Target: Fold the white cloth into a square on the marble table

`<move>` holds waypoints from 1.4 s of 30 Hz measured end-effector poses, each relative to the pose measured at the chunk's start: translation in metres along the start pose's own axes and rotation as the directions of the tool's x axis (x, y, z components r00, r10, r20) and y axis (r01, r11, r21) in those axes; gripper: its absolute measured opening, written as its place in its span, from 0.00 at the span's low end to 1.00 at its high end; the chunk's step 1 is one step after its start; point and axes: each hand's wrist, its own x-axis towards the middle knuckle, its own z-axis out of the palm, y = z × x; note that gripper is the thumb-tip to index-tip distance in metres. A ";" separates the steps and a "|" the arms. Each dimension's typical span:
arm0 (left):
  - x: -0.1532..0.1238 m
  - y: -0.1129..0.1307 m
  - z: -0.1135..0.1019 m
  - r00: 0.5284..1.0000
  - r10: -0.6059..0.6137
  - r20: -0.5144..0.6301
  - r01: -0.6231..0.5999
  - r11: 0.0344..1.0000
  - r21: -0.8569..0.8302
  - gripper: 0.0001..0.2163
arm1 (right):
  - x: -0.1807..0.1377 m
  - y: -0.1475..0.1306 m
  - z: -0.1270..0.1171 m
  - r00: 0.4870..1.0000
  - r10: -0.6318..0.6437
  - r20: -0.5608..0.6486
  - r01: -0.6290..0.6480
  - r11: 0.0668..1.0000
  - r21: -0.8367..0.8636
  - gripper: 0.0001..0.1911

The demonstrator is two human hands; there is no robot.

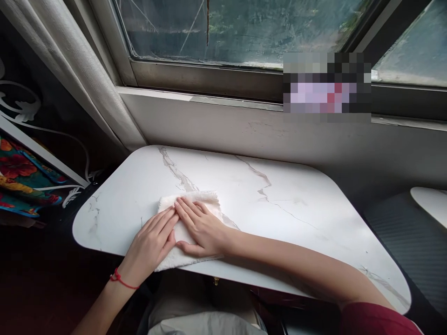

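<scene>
A white cloth (209,200) lies spread flat on a white tabletop (296,200) with grey-brown marble veins, and its near edge reaches the table's front edge. My left hand (150,239) presses on the cloth's left part, fingers stretched out and pointing up and right. On the cloth's right part rests my right hand (202,228), palm down, its fingers extended and its thumb apart. The fingertips of both hands meet near the cloth's upper middle. Much of the cloth is hidden beneath the hands. A red string bracelet (120,279) circles my left wrist.
Behind the table runs a wall with a window frame (209,81). A pale curtain (87,70) hangs at the left, beside a white metal frame and a flowered fabric (24,174). At the right are a dark ribbed surface (408,237) and another white tabletop's edge (433,202).
</scene>
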 end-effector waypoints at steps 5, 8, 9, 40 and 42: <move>0.010 -0.023 -0.001 0.999 -0.040 0.026 0.038 0.997 0.066 0.21 | 0.035 0.014 0.008 1.000 -0.001 0.006 0.001 0.999 -0.053 0.45; 0.014 -0.037 -0.001 0.994 -0.107 0.021 0.104 0.990 0.096 0.22 | 0.064 0.029 0.016 0.999 0.031 -0.005 -0.032 0.994 -0.102 0.43; 0.015 -0.042 0.000 0.992 -0.126 0.018 0.124 0.988 0.096 0.22 | 0.074 0.035 0.018 0.999 0.047 -0.015 -0.049 0.992 -0.120 0.43; 0.120 -0.197 0.045 0.922 -0.298 0.248 0.316 0.948 -0.035 0.26 | 0.224 0.152 0.043 0.976 0.197 -0.097 -0.214 0.951 -0.223 0.35; 0.119 -0.198 0.043 0.911 -0.323 0.255 0.337 0.941 -0.012 0.26 | 0.231 0.151 0.045 0.980 0.178 -0.094 -0.195 0.955 -0.224 0.34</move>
